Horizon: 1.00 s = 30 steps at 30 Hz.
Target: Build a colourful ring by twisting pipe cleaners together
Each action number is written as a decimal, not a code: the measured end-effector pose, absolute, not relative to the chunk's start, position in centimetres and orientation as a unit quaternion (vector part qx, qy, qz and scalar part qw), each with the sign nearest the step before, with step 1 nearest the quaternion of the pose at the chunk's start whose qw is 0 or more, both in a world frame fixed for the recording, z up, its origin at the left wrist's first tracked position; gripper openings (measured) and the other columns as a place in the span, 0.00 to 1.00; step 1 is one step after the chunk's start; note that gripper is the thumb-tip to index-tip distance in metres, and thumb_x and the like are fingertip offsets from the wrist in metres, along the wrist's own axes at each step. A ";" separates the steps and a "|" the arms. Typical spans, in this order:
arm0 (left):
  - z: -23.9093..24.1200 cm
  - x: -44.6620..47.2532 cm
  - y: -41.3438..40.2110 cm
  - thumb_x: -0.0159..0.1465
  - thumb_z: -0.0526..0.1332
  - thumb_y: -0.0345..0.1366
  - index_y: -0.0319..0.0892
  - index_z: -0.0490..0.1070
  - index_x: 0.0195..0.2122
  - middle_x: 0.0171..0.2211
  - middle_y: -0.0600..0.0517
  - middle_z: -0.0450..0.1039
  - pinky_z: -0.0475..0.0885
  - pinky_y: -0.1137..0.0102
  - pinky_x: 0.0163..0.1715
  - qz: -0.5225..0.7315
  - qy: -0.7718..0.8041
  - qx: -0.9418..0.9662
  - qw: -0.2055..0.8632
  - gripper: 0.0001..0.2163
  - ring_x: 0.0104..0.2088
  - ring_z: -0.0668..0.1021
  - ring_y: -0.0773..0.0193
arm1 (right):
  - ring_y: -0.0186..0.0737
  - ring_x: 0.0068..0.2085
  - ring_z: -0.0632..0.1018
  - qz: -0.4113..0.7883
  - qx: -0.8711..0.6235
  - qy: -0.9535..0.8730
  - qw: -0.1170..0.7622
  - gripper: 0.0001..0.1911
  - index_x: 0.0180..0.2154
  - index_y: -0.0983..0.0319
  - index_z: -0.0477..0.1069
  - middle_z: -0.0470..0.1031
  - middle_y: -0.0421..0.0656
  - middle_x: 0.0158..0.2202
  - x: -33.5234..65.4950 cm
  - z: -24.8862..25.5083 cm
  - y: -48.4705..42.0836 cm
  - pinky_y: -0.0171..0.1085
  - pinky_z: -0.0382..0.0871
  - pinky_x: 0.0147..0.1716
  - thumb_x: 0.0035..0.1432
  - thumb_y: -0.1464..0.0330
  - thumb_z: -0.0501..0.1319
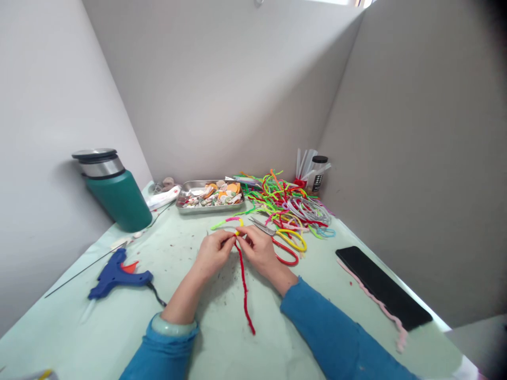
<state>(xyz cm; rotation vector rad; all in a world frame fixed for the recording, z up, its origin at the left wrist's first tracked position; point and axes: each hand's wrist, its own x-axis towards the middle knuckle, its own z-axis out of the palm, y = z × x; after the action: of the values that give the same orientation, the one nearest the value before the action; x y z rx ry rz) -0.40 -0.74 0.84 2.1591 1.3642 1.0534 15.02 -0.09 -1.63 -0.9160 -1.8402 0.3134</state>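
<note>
Pinching one red fuzzy stem [245,290]; left hand [214,252], right hand [260,252]: two grips closed; one pair of scissors [273,232]

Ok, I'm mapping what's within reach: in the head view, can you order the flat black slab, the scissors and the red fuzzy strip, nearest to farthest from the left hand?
From the left hand:
1. Red fuzzy strip: upper end right at this hand.
2. Scissors: beside the right hand.
3. Flat black slab: far right.

red pipe clnr [244,288], red/yel scissor handles [284,246], blu glue gun [114,275], teal btl [121,203]
</note>
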 end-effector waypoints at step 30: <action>0.8 -0.2 -0.9 0.58 0.52 0.30 0.40 0.74 0.31 0.27 0.53 0.74 0.62 0.75 0.29 0.360 0.497 0.770 0.175 0.10 0.27 0.71 0.68 | 0.38 0.38 0.75 0.172 -0.389 -0.742 0.518 0.10 0.41 0.60 0.72 0.75 0.44 0.38 14.7 -1.4 -0.2 0.37 0.68 0.40 0.58 0.70 0.56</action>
<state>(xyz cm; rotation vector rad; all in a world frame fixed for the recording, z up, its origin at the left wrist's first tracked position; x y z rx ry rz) -0.15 -0.94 0.79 2.1814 1.4095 1.0191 14.73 -0.16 -1.41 -0.9337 -1.7799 0.4120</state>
